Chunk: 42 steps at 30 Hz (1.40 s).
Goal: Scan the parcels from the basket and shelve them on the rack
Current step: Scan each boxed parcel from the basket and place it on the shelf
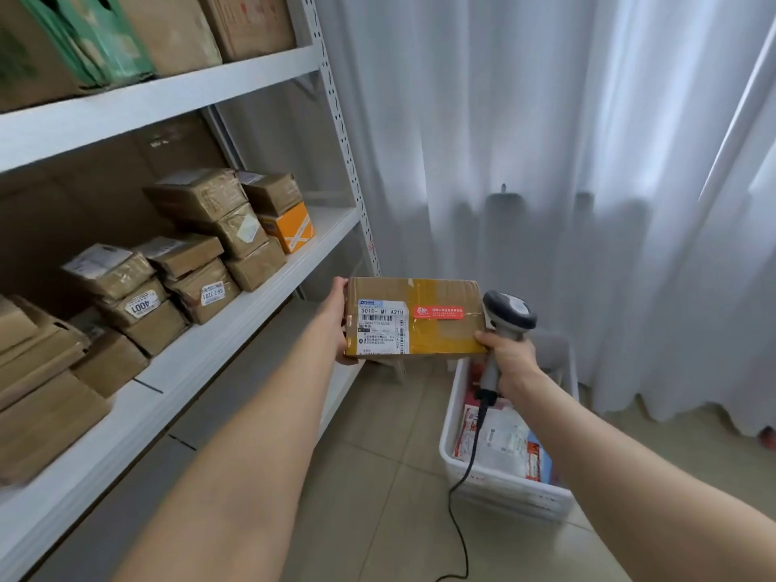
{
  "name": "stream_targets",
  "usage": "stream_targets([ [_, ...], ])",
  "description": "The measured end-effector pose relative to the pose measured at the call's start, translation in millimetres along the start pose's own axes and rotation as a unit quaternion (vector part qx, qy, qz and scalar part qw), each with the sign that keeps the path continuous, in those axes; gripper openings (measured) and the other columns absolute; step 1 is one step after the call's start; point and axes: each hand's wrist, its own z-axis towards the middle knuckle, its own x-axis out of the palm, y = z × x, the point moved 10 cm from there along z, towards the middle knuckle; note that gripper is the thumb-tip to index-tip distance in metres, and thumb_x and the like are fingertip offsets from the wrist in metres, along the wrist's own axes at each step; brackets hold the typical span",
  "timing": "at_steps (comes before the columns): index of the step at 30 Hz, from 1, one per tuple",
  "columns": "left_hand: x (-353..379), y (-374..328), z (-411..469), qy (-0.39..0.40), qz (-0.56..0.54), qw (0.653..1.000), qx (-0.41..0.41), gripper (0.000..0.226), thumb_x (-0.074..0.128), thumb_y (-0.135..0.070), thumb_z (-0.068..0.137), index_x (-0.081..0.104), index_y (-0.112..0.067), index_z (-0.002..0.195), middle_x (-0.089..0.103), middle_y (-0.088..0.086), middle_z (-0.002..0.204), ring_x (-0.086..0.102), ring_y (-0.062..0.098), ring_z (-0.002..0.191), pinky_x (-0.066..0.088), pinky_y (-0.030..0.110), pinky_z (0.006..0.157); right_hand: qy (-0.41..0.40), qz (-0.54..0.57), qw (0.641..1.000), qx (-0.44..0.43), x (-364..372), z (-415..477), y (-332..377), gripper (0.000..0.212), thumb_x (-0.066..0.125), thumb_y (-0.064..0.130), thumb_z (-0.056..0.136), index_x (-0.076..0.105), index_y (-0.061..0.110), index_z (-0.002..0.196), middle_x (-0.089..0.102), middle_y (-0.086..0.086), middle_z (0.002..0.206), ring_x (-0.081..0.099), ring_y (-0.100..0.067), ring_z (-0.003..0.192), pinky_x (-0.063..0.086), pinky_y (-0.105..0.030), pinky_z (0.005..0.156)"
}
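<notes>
The left hand (pixel 341 320) clasps the left end of a brown taped parcel (pixel 436 331) and holds it flat in the air. Its white label (pixel 381 326) faces up, most likely so the barcode is open to a scan. The right hand (pixel 511 360) is wrapped tight round the handle of a grey scanner (pixel 507 312). The scanner stands head up, just beside the parcel's right end. The thumb seems to touch the parcel's near right corner, perhaps to steady it. Whether the scanner head is aimed at the label I cannot tell.

The parcel hangs between the rack (pixel 176 384) on the left and the white basket (pixel 504 486) on the floor, near right. The scanner's black cable (pixel 472 455) drops across the basket to the floor. Flat packets (pixel 499 443) lie in the basket, so more work seems to remain.

On the rack's middle shelf, small boxes (pixel 197 283) sit stacked toward the back. Bare shelf shows at the far right end, which I judge a likely spot for this parcel.
</notes>
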Motion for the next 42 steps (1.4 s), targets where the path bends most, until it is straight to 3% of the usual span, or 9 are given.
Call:
stream_targets([
  [3, -27, -5, 5, 0.008, 0.021, 1.000, 0.005, 0.047, 0.043, -0.065, 0.081, 0.058, -0.023, 0.094, 0.058, 0.013, 0.092, 0.053, 0.040, 0.089, 0.035, 0.068, 0.093, -0.010, -0.017, 1.000, -0.011, 17, -19, -8, 0.022, 0.070, 0.000, 0.082, 0.057, 0.014, 0.092, 0.066, -0.009, 0.098, 0.063, -0.033, 0.106, 0.048, -0.052, 0.101],
  [7, -57, -1, 12, 0.027, 0.065, 0.997, -0.032, 0.061, 0.045, -0.078, 0.073, 0.049, -0.026, 0.105, 0.055, 0.017, 0.092, 0.049, 0.050, 0.110, 0.027, 0.077, 0.092, -0.031, -0.026, 0.999, -0.031, 37, -41, -20, 0.024, 0.068, -0.003, 0.083, 0.058, 0.008, 0.101, 0.065, -0.013, 0.102, 0.063, -0.032, 0.101, 0.050, -0.049, 0.098],
  [10, -76, 9, 17, 0.049, 0.085, 0.994, -0.056, 0.073, 0.049, -0.081, 0.068, 0.053, -0.015, 0.099, 0.060, 0.021, 0.092, 0.055, 0.048, 0.088, 0.036, 0.073, 0.087, -0.057, -0.043, 0.996, -0.046, 48, -53, -28, 0.028, 0.068, -0.003, 0.082, 0.057, 0.007, 0.107, 0.065, -0.011, 0.102, 0.062, -0.030, 0.099, 0.050, -0.045, 0.094],
  [13, -94, 22, 19, 0.045, 0.068, 0.994, -0.072, 0.067, 0.056, -0.075, 0.065, 0.060, -0.015, 0.095, 0.066, 0.019, 0.095, 0.060, 0.041, 0.087, 0.050, 0.057, 0.078, -0.070, -0.074, 0.994, -0.041, 57, -61, -37, 0.034, 0.069, 0.002, 0.084, 0.057, 0.005, 0.116, 0.066, -0.012, 0.110, 0.062, -0.030, 0.104, 0.048, -0.049, 0.098],
  [18, -100, 41, 11, 0.035, 0.035, 0.996, -0.071, 0.061, 0.044, -0.074, 0.077, 0.058, -0.015, 0.073, 0.068, 0.016, 0.059, 0.068, 0.034, 0.059, 0.054, 0.041, 0.053, -0.116, -0.125, 0.982, -0.083, 72, -84, -37, 0.031, 0.072, 0.013, 0.083, 0.057, 0.015, 0.111, 0.063, -0.005, 0.107, 0.060, -0.026, 0.099, 0.049, -0.040, 0.087],
  [20, -98, 47, 12, 0.030, 0.020, 0.997, -0.065, 0.066, 0.039, -0.077, 0.078, 0.063, -0.016, 0.081, 0.073, 0.011, 0.071, 0.070, 0.032, 0.065, 0.054, 0.038, 0.058, -0.081, -0.157, 0.979, -0.105, 87, -95, -33, 0.022, 0.072, 0.013, 0.082, 0.059, 0.016, 0.100, 0.065, -0.003, 0.095, 0.061, -0.022, 0.088, 0.051, -0.035, 0.077],
  [22, -97, 52, 14, 0.022, -0.006, 0.998, -0.053, 0.068, 0.039, -0.076, 0.078, 0.066, -0.020, 0.105, 0.074, 0.008, 0.091, 0.068, 0.030, 0.084, 0.053, 0.041, 0.073, 0.011, -0.152, 0.984, -0.092, 109, -107, -37, 0.015, 0.071, 0.007, 0.081, 0.060, 0.014, 0.088, 0.064, -0.004, 0.078, 0.060, -0.017, 0.066, 0.050, -0.026, 0.059],
  [26, -93, 58, 8, 0.025, -0.040, 0.998, -0.041, 0.070, 0.042, -0.075, 0.078, 0.063, -0.022, 0.119, 0.073, 0.008, 0.096, 0.067, 0.031, 0.091, 0.051, 0.045, 0.085, 0.155, -0.169, 0.971, -0.073, 139, -134, -47, 0.008, 0.066, 0.003, 0.084, 0.061, 0.005, 0.079, 0.059, -0.005, 0.057, 0.052, -0.013, 0.046, 0.046, -0.023, 0.046],
  [42, -98, 53, 4, 0.020, -0.061, 0.998, -0.026, 0.072, 0.033, -0.076, 0.080, 0.064, -0.019, 0.112, 0.072, 0.011, 0.098, 0.067, 0.032, 0.090, 0.047, 0.051, 0.087, 0.210, -0.263, 0.940, -0.058, 134, -175, -43, 0.013, 0.062, 0.008, 0.086, 0.061, 0.006, 0.073, 0.061, -0.006, 0.054, 0.054, -0.012, 0.043, 0.046, -0.022, 0.045],
])
